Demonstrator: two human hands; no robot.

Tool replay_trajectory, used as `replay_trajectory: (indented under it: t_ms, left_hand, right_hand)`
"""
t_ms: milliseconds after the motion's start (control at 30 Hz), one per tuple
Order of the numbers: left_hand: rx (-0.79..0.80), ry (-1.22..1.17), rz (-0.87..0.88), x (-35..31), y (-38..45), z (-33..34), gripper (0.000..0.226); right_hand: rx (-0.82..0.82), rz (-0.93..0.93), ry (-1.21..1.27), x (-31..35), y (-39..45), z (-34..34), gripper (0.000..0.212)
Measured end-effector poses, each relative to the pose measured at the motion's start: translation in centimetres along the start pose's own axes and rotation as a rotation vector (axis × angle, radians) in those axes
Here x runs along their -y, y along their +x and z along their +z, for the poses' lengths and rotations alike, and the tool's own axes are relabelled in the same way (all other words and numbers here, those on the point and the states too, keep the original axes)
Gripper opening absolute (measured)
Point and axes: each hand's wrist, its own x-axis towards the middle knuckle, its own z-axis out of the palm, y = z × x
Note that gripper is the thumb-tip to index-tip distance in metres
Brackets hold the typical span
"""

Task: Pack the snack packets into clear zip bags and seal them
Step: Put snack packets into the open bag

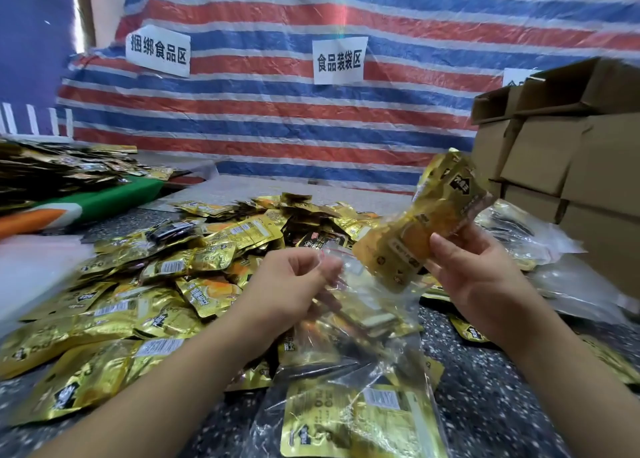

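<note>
Slanting from right grip [478, 277]: gold packets [426, 222]

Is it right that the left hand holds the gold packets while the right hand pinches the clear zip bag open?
No, the hands are swapped. The head view shows the right hand holding the gold packets and the left hand pinching the zip bag open.

One head view only: you look forward and down from close above the desk [485, 405], facing the striped tarp [311, 128] behind it.
</note>
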Motion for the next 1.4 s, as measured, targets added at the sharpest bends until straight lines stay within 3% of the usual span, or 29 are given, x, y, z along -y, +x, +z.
replay_trajectory:
  t_ms: [100, 267, 433, 633, 867, 1100, 1400]
  left_hand:
    - [-0.004, -0.025, -0.004, -0.1, 0.0, -0.2, 0.038]
    - [-0.009, -0.003, -0.016, -0.5, -0.1, -0.3, 0.032]
    - [-0.021, 0.031, -0.004, -0.8, -0.2, -0.2, 0.031]
    - [-0.024, 0.049, 0.002, -0.5, -0.1, 0.1, 0.029]
    - [-0.011, -0.010, 0.017, -0.5, -0.1, 0.1, 0.037]
    - [-0.022, 0.015, 0.073, -0.4, -0.1, 0.3, 0.044]
    - [-0.034, -0.073, 0.116, -0.8, -0.2, 0.5, 0.044]
  right_hand:
    - [-0.042, -0.002, -0.170, 0.1, -0.2, -0.1, 0.051]
    - [0.067, 0.014, -0.298, 0.6, -0.5, -0.3, 0.037]
    - [0.194, 0.084, -0.325, 1.0, -0.8, -0.1, 0.041]
    - [0.179, 0.045, -0.273, 0.8, -1.0, 0.7, 0.037]
    - [0.240, 0.121, -0.593, 1.0, -1.5, 1.6, 0.035]
    - [0.301, 0.104, -0.589, 0.1, -1.9, 2.6, 0.037]
    - [0.331, 0.086, -0.712, 1.6, -1.8, 1.7, 0.024]
